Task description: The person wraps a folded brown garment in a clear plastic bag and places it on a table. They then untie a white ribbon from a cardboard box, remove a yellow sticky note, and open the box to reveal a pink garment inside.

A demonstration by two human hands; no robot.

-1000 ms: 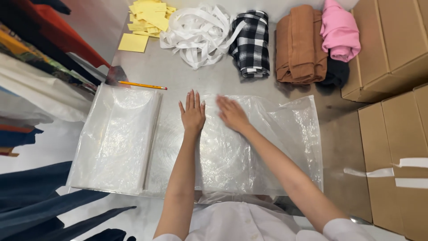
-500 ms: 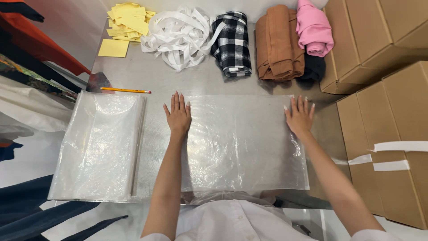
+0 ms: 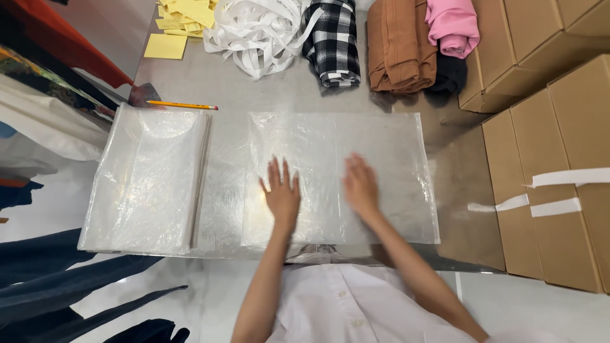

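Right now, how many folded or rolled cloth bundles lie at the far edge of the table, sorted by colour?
Black-and-white checked: 1
Brown: 1
Pink: 1
Black: 1
Total: 4

Boxes (image 3: 546,165) wall right; bag stack (image 3: 149,178) left; middle free.

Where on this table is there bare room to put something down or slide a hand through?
Bare metal shows between the pencil and the ribbon pile, running on above the flat bag. Another patch lies right of the bag, beside the boxes. The far edge is crowded with yellow papers and folded clothes. The bag stack fills the left; both hands cover the middle.
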